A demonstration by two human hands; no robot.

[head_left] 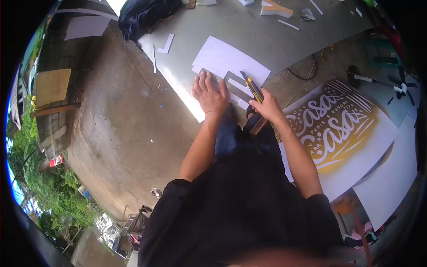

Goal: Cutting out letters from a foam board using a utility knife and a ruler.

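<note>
A: What do I have nearest me?

B: On my feed, the right hand (267, 107) is clamped on a yellow-and-black knife (255, 90). Just beside it, the left hand (209, 95) lies palm down holding nothing, fingers nearly together, thumb apart.

A: And beyond the hands?

B: Narrow white strips (239, 86) lie between them. Next comes the white sheet (231, 55), flat on the grey surface (275, 40), its near side close to the left fingertips. The blade points toward it; I can't tell from here whether they touch.

A: What worries me is that left thumb.

B: Me too. If the blade skidded off its line, through too much push or a snag, I judge the thumb is near enough to get nicked.

A: Could the sheet shift?

B: I think so. I see the left hand near one side only, so drag from the blade might swing the far corner and spoil an edge.

A: Farther out?

B: An L-shaped piece (168, 46), then dark cloth (144, 18); both look clear of the blade.
</note>
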